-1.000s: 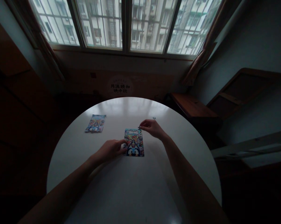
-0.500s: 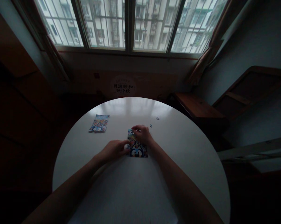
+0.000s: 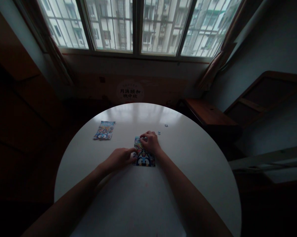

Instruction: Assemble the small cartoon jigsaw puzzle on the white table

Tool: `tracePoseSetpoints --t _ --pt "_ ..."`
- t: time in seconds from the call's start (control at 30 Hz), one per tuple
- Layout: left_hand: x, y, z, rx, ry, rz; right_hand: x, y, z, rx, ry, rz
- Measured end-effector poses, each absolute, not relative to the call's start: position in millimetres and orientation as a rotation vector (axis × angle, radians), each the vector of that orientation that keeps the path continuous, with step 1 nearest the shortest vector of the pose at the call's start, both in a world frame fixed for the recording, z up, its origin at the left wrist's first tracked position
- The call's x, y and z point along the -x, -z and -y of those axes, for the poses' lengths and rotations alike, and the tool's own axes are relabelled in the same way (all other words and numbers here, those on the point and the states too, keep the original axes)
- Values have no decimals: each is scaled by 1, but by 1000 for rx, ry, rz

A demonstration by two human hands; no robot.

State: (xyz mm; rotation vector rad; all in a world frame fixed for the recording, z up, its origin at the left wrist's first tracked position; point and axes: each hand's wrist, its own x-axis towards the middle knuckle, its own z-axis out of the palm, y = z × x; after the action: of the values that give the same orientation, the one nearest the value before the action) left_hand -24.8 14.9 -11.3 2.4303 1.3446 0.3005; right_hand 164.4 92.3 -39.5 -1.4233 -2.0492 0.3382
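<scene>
A small colourful jigsaw puzzle [image 3: 144,161] lies flat on the white table, with a blue cartoon face along its near edge. My left hand [image 3: 121,156] rests at the puzzle's left side, its thumb and forefinger apart and touching that edge. Over the upper right part of the puzzle is my right hand [image 3: 150,142], its thumb and forefinger bent together in a pinch at the top. Whatever is between those fingertips is too small and dark to make out. The hand hides the puzzle's upper right corner.
Two small loose puzzle pieces lie beyond my right hand, a nearer piece [image 3: 159,133] and a farther piece [image 3: 166,125]. A printed packet [image 3: 104,130] sits at the left of the round table [image 3: 200,171]. A wooden bench [image 3: 207,112] stands past the table's right edge.
The right fingertips have shifted very slightly over the top of the puzzle. Both hands otherwise keep their places, and the whole view has moved a little.
</scene>
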Motion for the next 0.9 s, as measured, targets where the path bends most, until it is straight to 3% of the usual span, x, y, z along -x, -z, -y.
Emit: tracePoseSetpoints --t 0.53,0.9 --pt "26 14 -16 -2424 -321 -1332 -177 39 -101 1343 -270 1784" --pt "27 15 -17 -2411 -301 -1334 -244 42 -123 1839 -121 1311"
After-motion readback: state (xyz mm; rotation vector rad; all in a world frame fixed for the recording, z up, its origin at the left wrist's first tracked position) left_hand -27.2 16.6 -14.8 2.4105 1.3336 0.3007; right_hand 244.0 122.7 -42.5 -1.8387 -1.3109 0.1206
